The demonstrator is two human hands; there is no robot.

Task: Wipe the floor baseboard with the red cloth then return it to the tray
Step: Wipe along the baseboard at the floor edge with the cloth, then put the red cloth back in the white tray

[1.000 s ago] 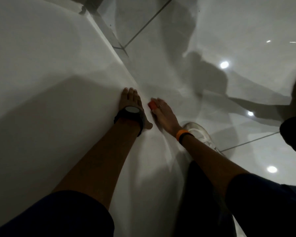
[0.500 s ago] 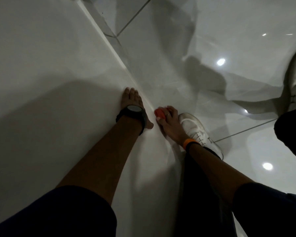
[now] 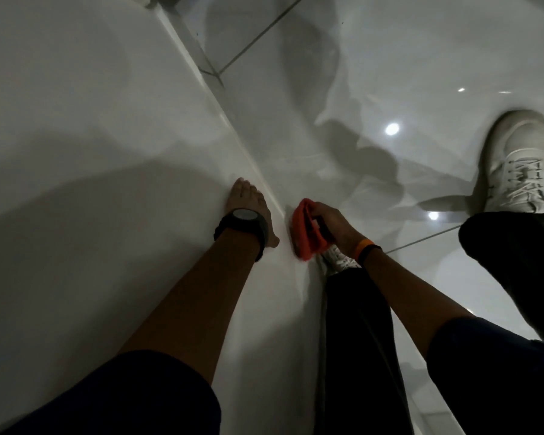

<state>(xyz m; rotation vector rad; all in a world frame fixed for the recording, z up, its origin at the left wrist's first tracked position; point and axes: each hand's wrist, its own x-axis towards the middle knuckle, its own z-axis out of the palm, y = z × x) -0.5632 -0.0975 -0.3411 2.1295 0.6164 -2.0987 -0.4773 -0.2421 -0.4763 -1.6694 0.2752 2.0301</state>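
Note:
My right hand (image 3: 335, 226) grips the folded red cloth (image 3: 305, 229) and presses it against the pale baseboard (image 3: 230, 98) low on the wall. The baseboard runs diagonally from the top centre down to the cloth. My left hand (image 3: 248, 202), with a black watch on the wrist, lies flat with fingers together on the white wall (image 3: 91, 136) just left of the cloth. An orange band circles my right wrist. No tray is in view.
Glossy white floor tiles (image 3: 421, 58) with dark grout lines spread to the right, reflecting ceiling lights. My white shoe (image 3: 515, 164) stands at the right; another shoe (image 3: 339, 262) peeks out under my right wrist. Dark trouser legs fill the lower right.
My right hand has drawn the cloth toward me along the baseboard, and more of the cloth shows. The left hand stays on the wall. The right shoe has come further into view.

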